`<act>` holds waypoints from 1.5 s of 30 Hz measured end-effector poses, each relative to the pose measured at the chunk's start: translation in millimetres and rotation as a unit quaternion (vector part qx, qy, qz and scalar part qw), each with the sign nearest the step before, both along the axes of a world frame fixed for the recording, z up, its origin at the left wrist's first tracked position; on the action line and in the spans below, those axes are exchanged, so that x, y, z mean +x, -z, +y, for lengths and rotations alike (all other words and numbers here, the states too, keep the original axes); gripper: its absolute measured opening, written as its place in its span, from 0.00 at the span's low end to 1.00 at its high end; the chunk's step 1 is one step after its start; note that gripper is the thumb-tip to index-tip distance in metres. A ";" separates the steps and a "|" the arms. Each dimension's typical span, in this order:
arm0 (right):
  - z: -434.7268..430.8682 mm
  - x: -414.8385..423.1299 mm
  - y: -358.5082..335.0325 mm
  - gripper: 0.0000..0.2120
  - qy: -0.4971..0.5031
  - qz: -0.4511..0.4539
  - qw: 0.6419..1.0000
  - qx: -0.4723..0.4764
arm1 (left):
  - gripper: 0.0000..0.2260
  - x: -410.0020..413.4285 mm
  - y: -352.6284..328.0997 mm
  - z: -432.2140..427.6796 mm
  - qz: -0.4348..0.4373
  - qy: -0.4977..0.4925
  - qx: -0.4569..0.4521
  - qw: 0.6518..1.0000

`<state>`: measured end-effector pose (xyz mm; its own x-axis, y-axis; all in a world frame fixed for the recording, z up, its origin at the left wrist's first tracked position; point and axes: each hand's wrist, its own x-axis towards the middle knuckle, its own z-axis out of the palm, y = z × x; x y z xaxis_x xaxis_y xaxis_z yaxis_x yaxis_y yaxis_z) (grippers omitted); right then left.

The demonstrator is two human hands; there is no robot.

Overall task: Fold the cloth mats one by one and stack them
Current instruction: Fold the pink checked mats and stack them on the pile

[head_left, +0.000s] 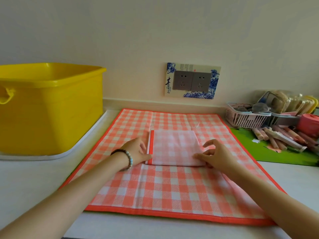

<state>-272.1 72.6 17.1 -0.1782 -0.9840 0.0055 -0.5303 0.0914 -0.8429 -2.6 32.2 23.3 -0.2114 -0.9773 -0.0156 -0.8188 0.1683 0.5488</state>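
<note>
Folded mat (pixel 174 147) laid centred on spread mat (pixel 164 190), left hand (pixel 136 150) set straight-fingered against its left edge, right hand (pixel 217 154) thumb pressed on near right corner, other fingers loosely bent, tub (pixel 51 109) left, basket (pixel 246 118) right, counter (pixel 34 178) bare in front.

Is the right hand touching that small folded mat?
Touching. The head view shows the thumb of the right hand lying on the folded mat at its near right corner.

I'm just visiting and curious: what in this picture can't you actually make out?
Head view, the only one:
Inside the yellow tub: hidden by its near wall.
Layers in the folded mat: only its top shows.
Whether the right hand pinches or presses that mat's corner: its fingers cover it.
Things in the pink basket: blurred, too small.
</note>
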 end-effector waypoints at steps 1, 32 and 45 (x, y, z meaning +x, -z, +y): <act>-1.6 0.5 -1.8 0.23 0.000 -0.009 1.000 0.010 | 0.19 -4.3 -4.4 -2.3 -0.025 0.000 -0.001 1.000; -47.1 58.0 16.3 0.26 -0.157 0.408 0.899 0.022 | 0.26 -40.9 19.8 -26.8 -0.215 0.069 -0.045 0.973; -44.5 17.6 11.8 0.28 -0.152 0.425 0.890 0.062 | 0.24 -51.6 13.9 -62.0 -0.172 0.075 -0.047 0.981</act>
<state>-254.6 28.2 5.3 0.1129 -0.9884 -0.1012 -0.9879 -0.1007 -0.1178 -54.2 -29.8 9.4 -0.3504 -0.9363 -0.0229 -0.9153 0.3372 0.2204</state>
